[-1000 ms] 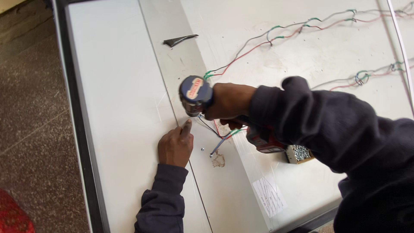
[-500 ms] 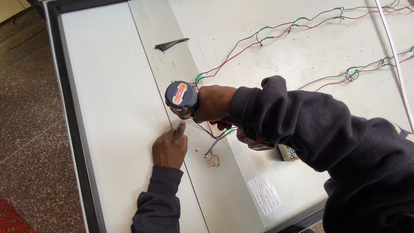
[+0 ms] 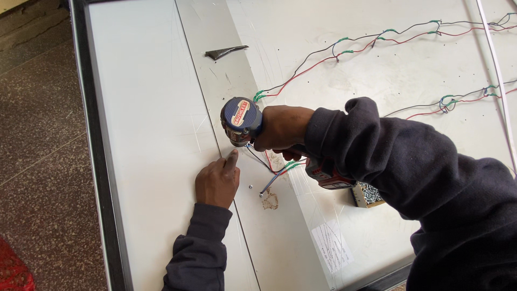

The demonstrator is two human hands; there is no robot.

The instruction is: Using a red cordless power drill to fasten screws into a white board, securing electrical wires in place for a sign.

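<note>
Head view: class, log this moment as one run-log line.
right hand: grips cordless drill, nose down on metal strip | left hand: fingertip by drill tip | loose screw, box of screws nearby

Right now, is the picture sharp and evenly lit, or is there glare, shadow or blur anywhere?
Head view: soft, even light on the white panel, no strong glare; only faint shadows under the left hand and the cordless drill in the right hand. Hands, drill and coloured wires look sharp. The panel's black edge runs slightly bowed, suggesting mild wide-angle distortion.
</note>
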